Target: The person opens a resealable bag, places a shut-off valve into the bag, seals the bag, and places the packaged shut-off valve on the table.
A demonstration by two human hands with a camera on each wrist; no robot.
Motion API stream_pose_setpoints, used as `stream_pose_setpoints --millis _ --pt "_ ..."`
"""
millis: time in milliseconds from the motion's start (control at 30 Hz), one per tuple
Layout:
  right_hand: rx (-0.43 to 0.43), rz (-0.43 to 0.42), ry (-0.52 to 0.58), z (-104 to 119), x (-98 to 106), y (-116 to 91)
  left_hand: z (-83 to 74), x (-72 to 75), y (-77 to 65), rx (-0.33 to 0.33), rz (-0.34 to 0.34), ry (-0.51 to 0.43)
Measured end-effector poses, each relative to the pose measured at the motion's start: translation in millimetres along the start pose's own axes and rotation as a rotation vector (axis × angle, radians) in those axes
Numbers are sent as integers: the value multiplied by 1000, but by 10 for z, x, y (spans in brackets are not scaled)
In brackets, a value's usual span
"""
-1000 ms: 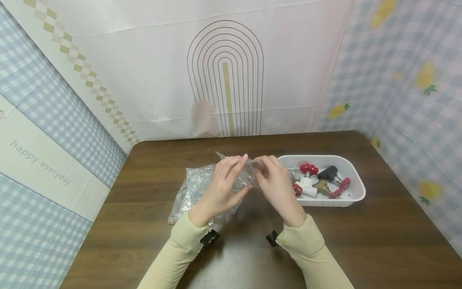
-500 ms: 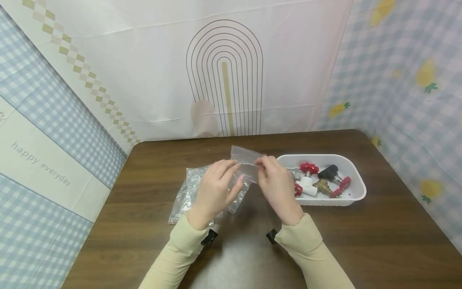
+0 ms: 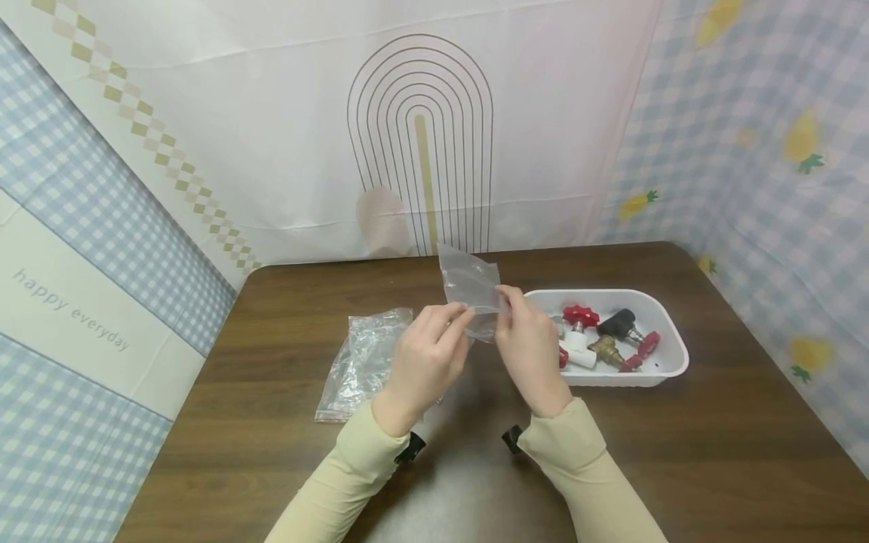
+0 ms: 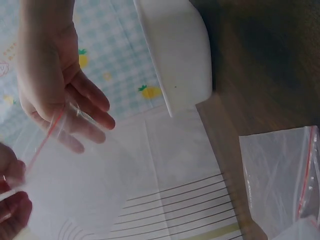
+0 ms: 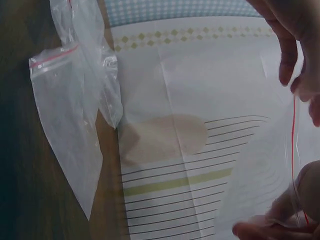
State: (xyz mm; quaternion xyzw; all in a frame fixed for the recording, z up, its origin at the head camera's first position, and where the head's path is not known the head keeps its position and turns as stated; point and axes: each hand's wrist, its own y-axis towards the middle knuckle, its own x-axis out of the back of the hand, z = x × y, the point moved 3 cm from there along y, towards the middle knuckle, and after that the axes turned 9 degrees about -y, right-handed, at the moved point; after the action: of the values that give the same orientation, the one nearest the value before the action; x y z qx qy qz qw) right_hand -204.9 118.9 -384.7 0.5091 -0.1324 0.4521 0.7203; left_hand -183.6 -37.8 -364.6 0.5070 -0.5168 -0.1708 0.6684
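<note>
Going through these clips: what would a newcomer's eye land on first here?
Probably the clear bag that the left hand and right hand hold up above the table. Next, the red knobs in the white tray to the right. Other clear bags lie on the table's left side.

We see the held bag (image 3: 468, 280) as thin, smooth, clear plastic with a faintly cloudy look, and the loose bags (image 3: 366, 363) as glossier, crinkled film. The tray (image 3: 672, 365) strikes us as smooth white plastic, holding a brassy valve (image 3: 606, 350) of dull metal and a white fitting (image 3: 580, 356) that looks plastic too. The table (image 3: 692, 460) shows us brown wood grain with a satin sheen, while the hanging (image 3: 292, 151) and the sleeves (image 3: 342, 479) are matt, lightly creased cloth.
</note>
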Motion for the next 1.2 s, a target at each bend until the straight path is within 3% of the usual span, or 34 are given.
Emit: stream_pose_setpoints --millis 67,200,300,433,733,1000,1200 --pt "-36 50 51 -11 -13 -7 -2 -16 -8 -42 30 -41" --pt "-192 128 259 -7 -13 -18 8 -28 -58 -133 82 -132" --pt "-302 192 474 40 -8 -29 33 -27 -97 -166 97 -95" --pt "-337 288 608 135 -34 -41 110 -28 -117 -143 108 -25" --pt "-270 458 548 251 -98 -92 249 24 -150 -54 92 -13" --pt "-242 458 475 218 -109 -89 225 49 -151 -90 105 18" --pt "-221 400 384 175 -79 -77 192 21 -145 -108 126 -46"
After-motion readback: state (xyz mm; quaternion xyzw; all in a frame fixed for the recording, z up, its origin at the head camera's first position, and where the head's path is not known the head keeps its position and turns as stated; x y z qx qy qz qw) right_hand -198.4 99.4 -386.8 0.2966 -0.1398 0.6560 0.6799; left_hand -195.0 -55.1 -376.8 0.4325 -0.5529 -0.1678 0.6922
